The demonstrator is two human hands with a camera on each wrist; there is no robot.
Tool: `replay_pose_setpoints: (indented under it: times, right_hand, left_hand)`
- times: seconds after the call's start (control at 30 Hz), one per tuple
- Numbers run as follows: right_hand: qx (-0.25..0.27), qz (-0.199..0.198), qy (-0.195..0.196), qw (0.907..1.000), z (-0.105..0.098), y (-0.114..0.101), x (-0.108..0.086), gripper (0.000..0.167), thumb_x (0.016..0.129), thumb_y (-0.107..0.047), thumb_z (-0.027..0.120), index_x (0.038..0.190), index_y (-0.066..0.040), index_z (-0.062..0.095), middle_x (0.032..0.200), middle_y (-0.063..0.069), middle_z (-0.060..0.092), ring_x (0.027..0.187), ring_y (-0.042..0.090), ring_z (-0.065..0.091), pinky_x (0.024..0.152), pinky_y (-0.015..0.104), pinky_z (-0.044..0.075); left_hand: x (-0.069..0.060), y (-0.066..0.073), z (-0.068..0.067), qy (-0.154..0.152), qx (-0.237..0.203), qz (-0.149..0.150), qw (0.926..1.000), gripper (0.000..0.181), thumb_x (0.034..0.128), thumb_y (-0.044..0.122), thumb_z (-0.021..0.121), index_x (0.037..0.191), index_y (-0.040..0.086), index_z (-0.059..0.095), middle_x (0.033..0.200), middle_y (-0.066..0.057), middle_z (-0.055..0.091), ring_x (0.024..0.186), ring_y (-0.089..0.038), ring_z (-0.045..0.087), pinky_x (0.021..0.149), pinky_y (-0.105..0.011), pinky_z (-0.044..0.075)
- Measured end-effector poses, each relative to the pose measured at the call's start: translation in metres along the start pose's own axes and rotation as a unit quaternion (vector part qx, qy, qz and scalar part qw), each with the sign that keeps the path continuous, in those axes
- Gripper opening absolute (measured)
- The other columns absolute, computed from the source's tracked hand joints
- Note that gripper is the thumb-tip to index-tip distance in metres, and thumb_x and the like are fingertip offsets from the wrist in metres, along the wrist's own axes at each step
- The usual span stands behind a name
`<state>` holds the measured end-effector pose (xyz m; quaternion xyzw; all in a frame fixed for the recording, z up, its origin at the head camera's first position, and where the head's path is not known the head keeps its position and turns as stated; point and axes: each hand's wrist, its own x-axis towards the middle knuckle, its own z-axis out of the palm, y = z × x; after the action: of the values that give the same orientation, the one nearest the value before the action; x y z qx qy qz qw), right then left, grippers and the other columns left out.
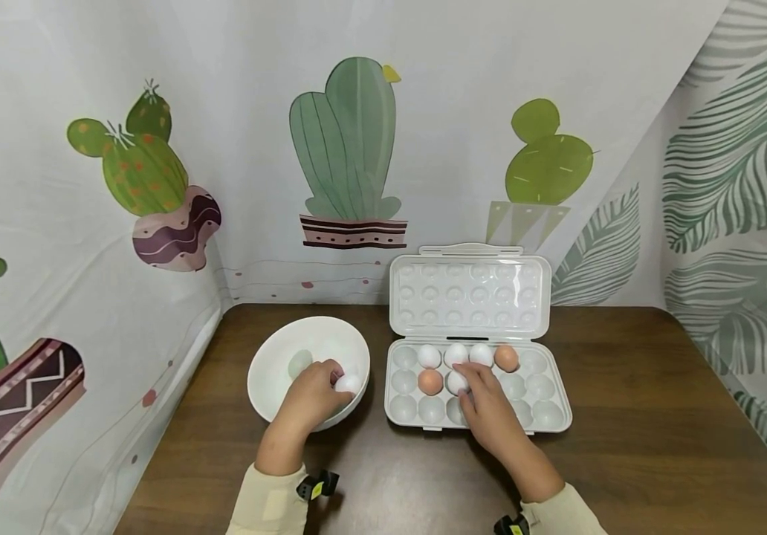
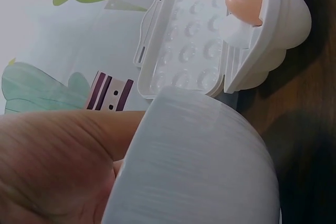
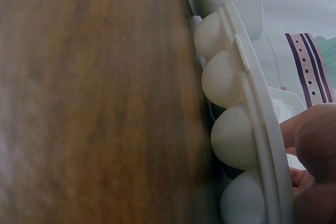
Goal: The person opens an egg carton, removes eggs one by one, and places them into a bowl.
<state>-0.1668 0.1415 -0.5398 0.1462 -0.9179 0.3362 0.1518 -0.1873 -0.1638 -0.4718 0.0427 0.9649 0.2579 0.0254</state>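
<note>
Brown table (image 1: 658,394) is occupied by an open egg box (image 1: 467,305); white bowl (image 1: 331,338) is set just left of the egg box. By the left hand (image 1: 316,401), a white egg (image 1: 348,384) is pinched, thumb against fingers, at the bowl side nearest the egg box. By the right hand (image 1: 496,416), another white egg (image 1: 456,383) is pinched by fingertips at the egg box's middle row. Pale green egg (image 1: 300,363) is seen in the bowl. Step is judged as egg transfer between bowl and egg box, direction unclear. For the next move, light pinches and clearance from neighbouring eggs (image 1: 431,382) are needed.
</note>
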Motion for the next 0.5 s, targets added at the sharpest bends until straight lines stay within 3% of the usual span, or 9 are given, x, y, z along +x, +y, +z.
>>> replay_pose_setpoints:
  times: [0.5]
  right_hand:
    - [-0.01,-0.009,0.005,0.9999,0.0004,0.0002,0.0001,0.042,0.091,-0.001,0.065,0.132,-0.003,0.06,0.129,0.019,0.057,0.121,0.037,0.059,0.101,0.05,0.05]
  left_hand:
    - [-0.0023,-0.0016,-0.0002,-0.014,0.028,-0.011,0.9994,0.029,0.0744,0.015,0.08,0.096,0.004,0.065,0.081,-0.007,0.062,0.075,-0.021,0.055,0.074,-0.039,0.05]
